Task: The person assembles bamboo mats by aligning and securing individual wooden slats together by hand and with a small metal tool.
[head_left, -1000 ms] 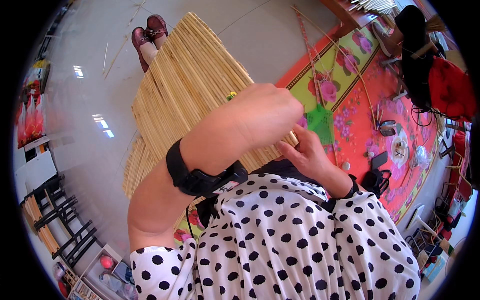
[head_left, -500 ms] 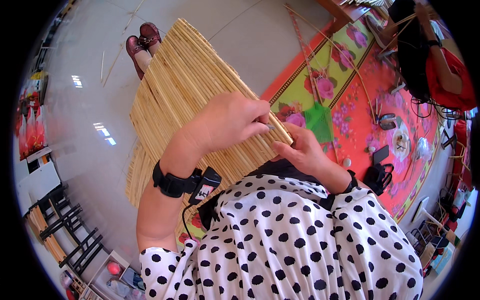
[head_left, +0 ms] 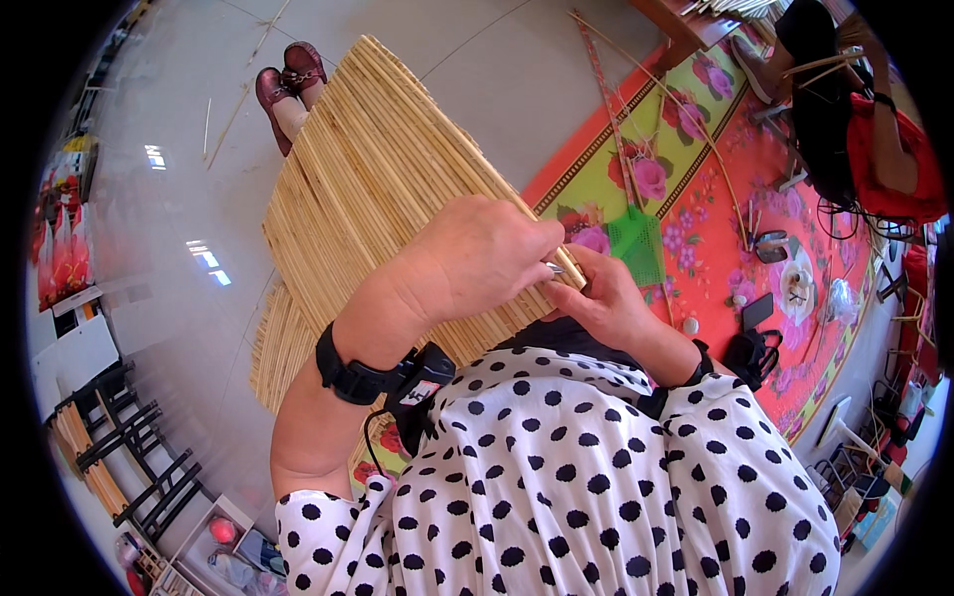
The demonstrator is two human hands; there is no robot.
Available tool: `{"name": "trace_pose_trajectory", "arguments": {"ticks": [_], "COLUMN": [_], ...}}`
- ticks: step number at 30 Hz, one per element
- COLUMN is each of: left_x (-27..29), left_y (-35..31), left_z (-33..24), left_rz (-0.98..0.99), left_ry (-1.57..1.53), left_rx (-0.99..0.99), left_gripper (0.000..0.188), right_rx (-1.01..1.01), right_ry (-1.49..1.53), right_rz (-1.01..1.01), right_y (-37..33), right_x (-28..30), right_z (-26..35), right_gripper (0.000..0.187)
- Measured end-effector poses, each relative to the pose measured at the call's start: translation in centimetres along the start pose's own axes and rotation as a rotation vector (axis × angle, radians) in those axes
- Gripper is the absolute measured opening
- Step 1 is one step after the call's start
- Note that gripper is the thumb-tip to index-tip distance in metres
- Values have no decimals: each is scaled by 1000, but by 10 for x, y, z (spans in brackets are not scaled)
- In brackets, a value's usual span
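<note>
Across my lap slants a stiff panel of straw-coloured stalks (head_left: 368,169), laid side by side, its far end pointing up toward the shoes. My left hand (head_left: 477,253) reaches over it with the fingers closed in a pinch near the right edge. A small shiny metal tip (head_left: 555,267) shows at those fingertips; the rest of it is hidden. At the panel's right corner my right hand (head_left: 606,303) grips the edge, thumb on top and fingers beyond it. The two hands are close together there.
A second stalk panel (head_left: 278,348) lies below on the left. A red flowered mat (head_left: 696,278) spreads to the right, with a green mesh piece (head_left: 636,243), loose stalks and a black bag (head_left: 752,353). Another person (head_left: 884,149) sits at upper right. Folded black-framed stools (head_left: 129,447) stand left.
My left hand has shifted right and slightly down, toward my right hand at the panel's corner. The panel has moved slightly; my right hand keeps its grip.
</note>
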State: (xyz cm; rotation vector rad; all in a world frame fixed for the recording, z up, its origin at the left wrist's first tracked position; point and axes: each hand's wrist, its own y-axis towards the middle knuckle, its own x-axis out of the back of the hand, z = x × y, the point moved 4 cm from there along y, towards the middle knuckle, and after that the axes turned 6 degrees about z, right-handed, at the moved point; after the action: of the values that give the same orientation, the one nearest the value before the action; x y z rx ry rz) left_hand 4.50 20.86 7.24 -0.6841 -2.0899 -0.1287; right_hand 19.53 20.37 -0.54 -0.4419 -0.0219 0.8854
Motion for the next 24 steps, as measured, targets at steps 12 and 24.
{"name": "trace_pose_trajectory", "arguments": {"ticks": [12, 24], "left_x": [0, 5], "left_y": [4, 19], "left_z": [1, -2], "left_rz": [60, 189], "left_ry": [25, 104], "left_rx": [34, 67], "left_gripper": [18, 14], "right_rx": [11, 34], "right_ry": [45, -90], "right_rz": [-11, 13], "right_y": [0, -2], "right_x": [0, 0], "right_z": [1, 5], "right_gripper": [24, 26]}}
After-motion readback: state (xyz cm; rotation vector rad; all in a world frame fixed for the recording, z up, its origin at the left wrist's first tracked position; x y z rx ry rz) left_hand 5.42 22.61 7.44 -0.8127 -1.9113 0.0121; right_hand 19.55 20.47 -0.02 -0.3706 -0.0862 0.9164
